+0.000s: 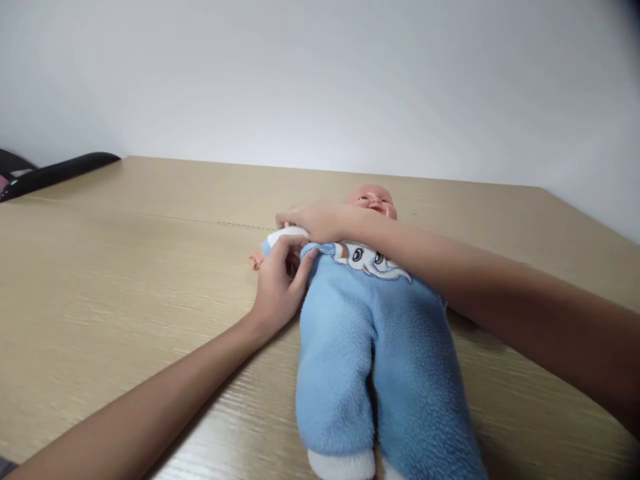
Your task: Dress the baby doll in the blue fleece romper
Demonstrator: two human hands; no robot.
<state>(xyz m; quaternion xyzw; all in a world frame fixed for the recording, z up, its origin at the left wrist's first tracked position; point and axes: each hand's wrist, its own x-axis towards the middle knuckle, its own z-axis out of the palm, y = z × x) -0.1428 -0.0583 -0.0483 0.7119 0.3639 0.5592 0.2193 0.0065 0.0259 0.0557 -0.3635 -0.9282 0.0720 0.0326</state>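
A baby doll (372, 197) lies face up on the table, its legs toward me. It wears a light blue fleece romper (340, 333) with white cuffs and an elephant patch (367, 257) on the chest. My left hand (283, 277) pinches the romper's edge at the doll's side, thumb against fingers. Across the doll's chest reaches my right arm, and my right hand (317, 220) rests over the shoulder by the white sleeve (287, 235). Its fingers are bent and blurred, so their grip is unclear. The doll's small hand (256, 260) sticks out at the left.
The wooden table (125, 280) spreads under the doll, with a seam running across its left part. A black curved object (65, 172) stands at the far left edge. Behind the table rises a pale wall (320, 80).
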